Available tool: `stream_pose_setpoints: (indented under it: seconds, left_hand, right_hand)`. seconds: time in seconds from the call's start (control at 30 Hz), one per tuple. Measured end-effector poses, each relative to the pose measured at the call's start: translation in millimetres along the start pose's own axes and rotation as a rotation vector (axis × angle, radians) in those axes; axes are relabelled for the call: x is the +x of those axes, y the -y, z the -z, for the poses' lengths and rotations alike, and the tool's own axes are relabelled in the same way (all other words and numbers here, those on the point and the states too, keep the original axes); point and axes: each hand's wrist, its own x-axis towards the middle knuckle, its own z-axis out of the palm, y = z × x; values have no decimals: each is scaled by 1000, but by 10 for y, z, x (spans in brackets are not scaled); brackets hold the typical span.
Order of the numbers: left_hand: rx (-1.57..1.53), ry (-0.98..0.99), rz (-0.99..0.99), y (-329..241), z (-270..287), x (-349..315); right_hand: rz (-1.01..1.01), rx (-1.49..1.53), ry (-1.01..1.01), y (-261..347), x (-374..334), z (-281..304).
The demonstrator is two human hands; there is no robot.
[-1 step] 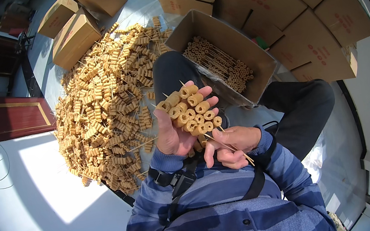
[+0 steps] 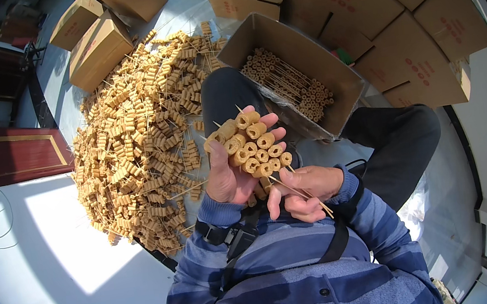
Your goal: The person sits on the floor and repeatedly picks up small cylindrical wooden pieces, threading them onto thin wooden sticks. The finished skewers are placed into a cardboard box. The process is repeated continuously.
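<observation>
My left hand (image 2: 232,181) cradles several skewers threaded with tan, hollow ring-shaped rolls (image 2: 252,145). Its thumb lies along their left side, and the fingertips show past the right side. The pointed stick tips poke out at the far end of the bunch. My right hand (image 2: 312,186) grips the bare wooden sticks (image 2: 317,200) at the near end, between thumb and fingers. Beyond my hands, an open cardboard box (image 2: 332,76) holds skewers of the same kind laid in rows. To the left spreads a big heap of loose skewers (image 2: 137,141).
Closed cardboard boxes (image 2: 353,2) are stacked at the far right. More cartons (image 2: 98,51) stand behind the heap. My bent legs (image 2: 398,138) lie between me and the open box. A dark red panel (image 2: 22,153) is at the left.
</observation>
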Motion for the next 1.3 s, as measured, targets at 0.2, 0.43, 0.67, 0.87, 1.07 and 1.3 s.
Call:
stream_pose_setpoints:
  seconds: [0.2, 0.43, 0.67, 0.87, 1.07, 1.3]
  left_hand:
    - [27, -37, -85, -53, 47, 16]
    - [2, 11, -54, -38, 33, -3]
    - [-204, 96, -31, -90, -84, -15]
    - [-115, 60, -14, -67, -26, -15]
    - [-114, 133, 12, -75, 22, -8]
    - [-118, 78, -94, -88, -63, 2]
  right_hand:
    - [292, -152, -386, -82, 94, -40]
    - [199, -44, -288, -77, 39, -76]
    - [201, 34, -131, -87, 24, 8]
    - [138, 32, -78, -91, 7, 10]
    - [168, -10, -123, -108, 28, 6]
    - [327, -69, -256, -115, 59, 30]
